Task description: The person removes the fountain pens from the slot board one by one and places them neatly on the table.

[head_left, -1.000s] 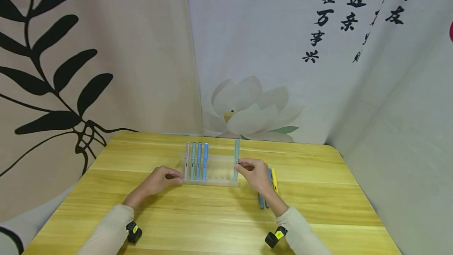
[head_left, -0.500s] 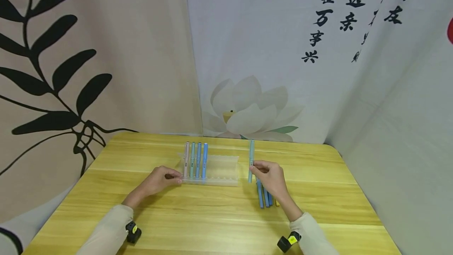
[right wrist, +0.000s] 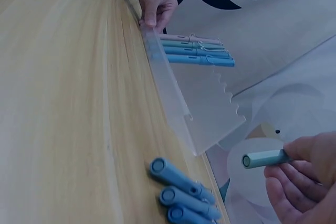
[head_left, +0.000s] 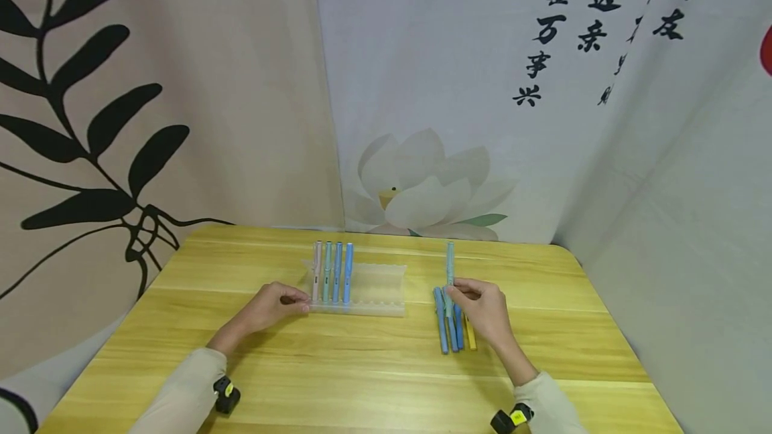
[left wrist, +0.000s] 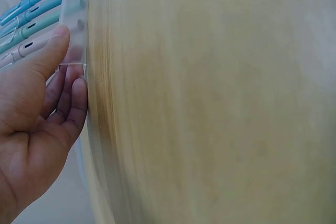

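A clear plastic pen rack [head_left: 380, 286] stands mid-table with a pink pen [head_left: 316, 273], a green pen [head_left: 328, 273] and two blue pens [head_left: 348, 273] in its left part. My left hand [head_left: 276, 310] pinches the rack's front left corner; in the left wrist view the thumb lies on top of the rack [left wrist: 75, 14] and the fingers curl below. Right of the rack, my right hand [head_left: 485, 310] pinches a light green pen [head_left: 449, 263] upright, above several loose pens. The right wrist view shows this pen [right wrist: 265, 158] held off the table, its end toward the camera.
Loose blue pens [head_left: 441, 320] and a yellow pen [head_left: 471, 335] lie on the wooden table [head_left: 338, 380] below the right hand, which partly hides them. A fabric backdrop [head_left: 446, 86] hangs right behind the table's far edge.
My right hand has carried the light green pen away from the rack's right end, rightward to over the loose pens. My left hand has stayed at the rack's corner.
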`<state>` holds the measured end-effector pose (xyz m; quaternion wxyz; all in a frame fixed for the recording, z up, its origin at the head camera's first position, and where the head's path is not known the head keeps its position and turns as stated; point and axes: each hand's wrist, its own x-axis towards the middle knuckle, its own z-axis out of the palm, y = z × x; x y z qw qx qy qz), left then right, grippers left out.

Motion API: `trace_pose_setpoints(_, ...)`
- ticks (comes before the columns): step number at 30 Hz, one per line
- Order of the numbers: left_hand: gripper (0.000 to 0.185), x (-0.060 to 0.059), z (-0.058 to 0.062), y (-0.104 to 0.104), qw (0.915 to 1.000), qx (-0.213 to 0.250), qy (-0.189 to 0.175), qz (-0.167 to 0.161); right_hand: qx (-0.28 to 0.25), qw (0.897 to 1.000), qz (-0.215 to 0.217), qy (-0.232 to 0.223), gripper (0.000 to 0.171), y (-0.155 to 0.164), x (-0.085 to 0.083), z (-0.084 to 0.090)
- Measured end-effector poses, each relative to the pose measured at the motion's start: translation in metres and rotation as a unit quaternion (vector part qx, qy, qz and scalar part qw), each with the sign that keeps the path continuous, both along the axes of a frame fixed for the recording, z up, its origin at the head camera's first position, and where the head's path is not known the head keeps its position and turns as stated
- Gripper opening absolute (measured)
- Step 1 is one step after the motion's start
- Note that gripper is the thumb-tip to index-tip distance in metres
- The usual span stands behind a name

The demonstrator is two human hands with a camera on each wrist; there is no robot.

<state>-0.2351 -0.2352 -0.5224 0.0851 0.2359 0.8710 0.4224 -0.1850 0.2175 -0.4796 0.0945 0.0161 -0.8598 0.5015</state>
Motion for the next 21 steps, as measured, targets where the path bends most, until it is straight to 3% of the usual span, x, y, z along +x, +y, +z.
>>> trace_pose_setpoints(21, 0.025, 0.002, 0.001, 0.001, 1.0, -0.002, 0.001, -0.001, 0.044, 0.998, -0.045, -0.026, 0.034, 0.04, 0.013, -0.01)
